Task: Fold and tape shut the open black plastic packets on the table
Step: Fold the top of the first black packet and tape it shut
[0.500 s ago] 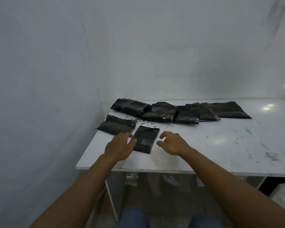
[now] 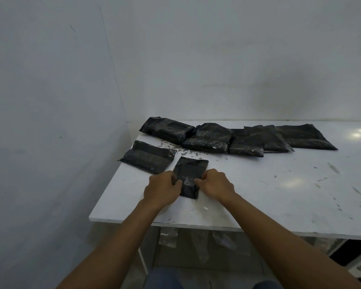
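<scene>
A small folded black packet [image 2: 189, 170] lies near the table's front left, with a piece of clear tape across its middle. My left hand [image 2: 164, 188] pinches its left edge and my right hand [image 2: 215, 185] pinches its right edge, thumbs turned toward the tape. Another folded black packet [image 2: 148, 157] lies just to the left behind it. A row of several black packets [image 2: 208, 135] runs along the back of the table, the rightmost packet [image 2: 302, 136] lying flat and long.
The white table [image 2: 279, 195] is scuffed, with dark specks near the packets. A wall stands close on the left and behind. Clear tape strips [image 2: 168, 236] hang from the table's front edge. My knees show below.
Both hands moved inward from beside the near packet and now grip its two side edges.
</scene>
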